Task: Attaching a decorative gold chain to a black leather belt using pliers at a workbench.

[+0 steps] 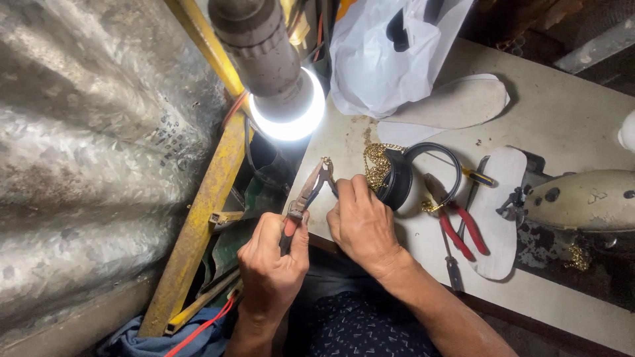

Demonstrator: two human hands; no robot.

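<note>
the left hand [271, 264] grips pliers [305, 198] whose tips pinch a gold chain [377, 162]. the right hand [360, 221] holds a black strap [400, 175] at the table [569, 119] edge, red-handled pliers [460, 228] just beside.

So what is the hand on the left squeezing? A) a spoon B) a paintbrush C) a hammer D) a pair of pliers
D: the left hand grips the handles of a pair of pliers, whose tip pinches a bit of gold chain that the right hand steadies beside a black strap.
</note>
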